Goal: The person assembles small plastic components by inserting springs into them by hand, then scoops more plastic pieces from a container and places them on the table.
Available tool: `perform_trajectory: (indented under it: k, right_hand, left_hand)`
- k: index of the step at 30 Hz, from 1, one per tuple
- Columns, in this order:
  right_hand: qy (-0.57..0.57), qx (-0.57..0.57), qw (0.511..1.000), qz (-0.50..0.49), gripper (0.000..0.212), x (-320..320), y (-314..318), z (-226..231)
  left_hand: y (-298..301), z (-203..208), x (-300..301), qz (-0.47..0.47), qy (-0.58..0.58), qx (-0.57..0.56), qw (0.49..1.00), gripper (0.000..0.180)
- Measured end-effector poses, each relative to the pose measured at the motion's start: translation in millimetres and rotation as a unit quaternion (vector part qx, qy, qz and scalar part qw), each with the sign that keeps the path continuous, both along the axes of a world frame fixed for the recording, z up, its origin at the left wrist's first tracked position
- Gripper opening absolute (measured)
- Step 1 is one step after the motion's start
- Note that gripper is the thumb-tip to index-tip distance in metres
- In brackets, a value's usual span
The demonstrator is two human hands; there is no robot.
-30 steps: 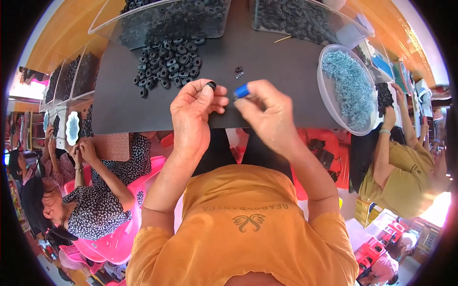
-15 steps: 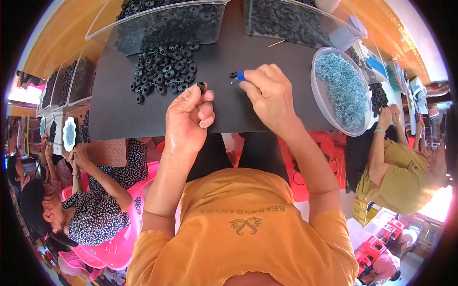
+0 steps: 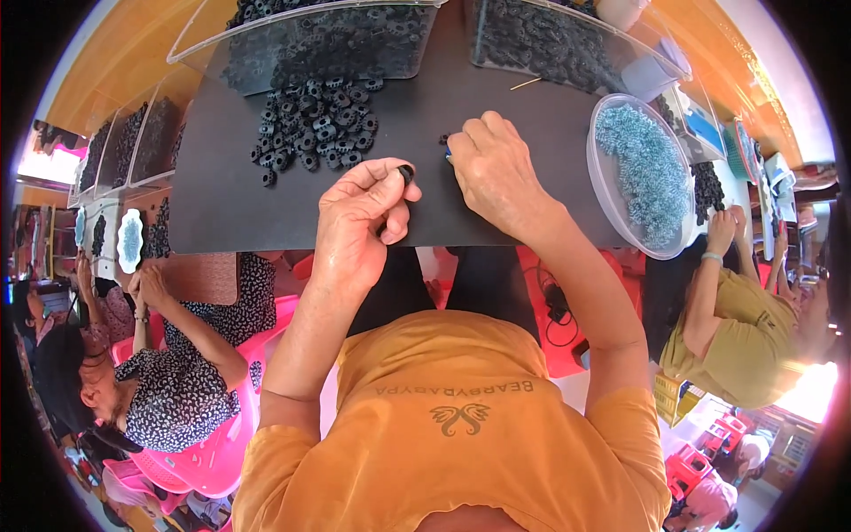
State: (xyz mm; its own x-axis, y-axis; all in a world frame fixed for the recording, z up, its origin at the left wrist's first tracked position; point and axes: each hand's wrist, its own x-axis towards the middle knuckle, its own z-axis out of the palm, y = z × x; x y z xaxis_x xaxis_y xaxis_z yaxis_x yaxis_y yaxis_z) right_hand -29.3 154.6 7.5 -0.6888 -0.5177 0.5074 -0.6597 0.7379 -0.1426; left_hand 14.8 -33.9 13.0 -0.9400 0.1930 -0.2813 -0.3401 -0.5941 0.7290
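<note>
My left hand (image 3: 363, 213) pinches a small black plastic part (image 3: 406, 174) between thumb and forefinger, above the near edge of the dark table (image 3: 239, 213). The other fingers curl toward the palm. To its right my right hand (image 3: 496, 168) is closed, knuckles up, around a small blue-ended piece (image 3: 448, 154). Most of that piece is hidden under the fingers. Just beyond these fingertips a single black part (image 3: 443, 139) lies on the table. A loose pile of similar black parts (image 3: 315, 129) spreads beyond my left hand.
At the back stand two clear bins, a left bin (image 3: 417, 62) and a right bin (image 3: 483, 53), holding black parts. A clear bowl (image 3: 596, 191) of bluish small springs (image 3: 643, 168) sits at right. A thin yellowish stick (image 3: 525, 84) lies behind. Other people work on both sides.
My right hand has turned knuckles up, hiding the spring and most of the blue piece that showed before. My left hand has shifted slightly right in the picture, still pinching the black part.
</note>
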Motion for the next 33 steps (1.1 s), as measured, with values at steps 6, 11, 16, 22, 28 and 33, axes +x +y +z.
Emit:
perform_trajectory:
  k: [6,11,16,22,28,33]
  right_hand:
    - [0.041,0.059,0.997,-0.004,0.009,6.9,4.1,0.9]
    - [-0.095,-0.173,0.98,-0.036,0.008,22.7,5.8,4.1]
    - [-0.184,-0.287,0.94,-0.006,0.011,40.0,-1.2,32.9]
    - [-0.111,-0.242,0.963,0.039,0.014,43.9,-1.5,31.7]
    - [-0.118,-0.191,0.972,0.062,0.011,47.0,-2.0,36.4]
    - [-0.405,-0.356,0.841,0.033,0.008,41.0,4.3,34.5]
  left_hand:
    - [2.5,0.8,2.7,-0.021,0.011,-0.022,0.999,0.013]
    - [5.1,0.1,5.5,-0.018,0.013,-0.043,0.999,0.013]
    - [9.1,-0.6,7.4,-0.024,0.024,-0.069,0.997,0.014]
    - [17.3,5.6,12.2,-0.014,0.044,-0.106,0.993,0.013]
    - [21.2,1.8,16.8,0.006,0.07,-0.148,0.986,0.014]
    - [18.1,-1.7,15.1,-0.036,0.057,-0.096,0.993,0.014]
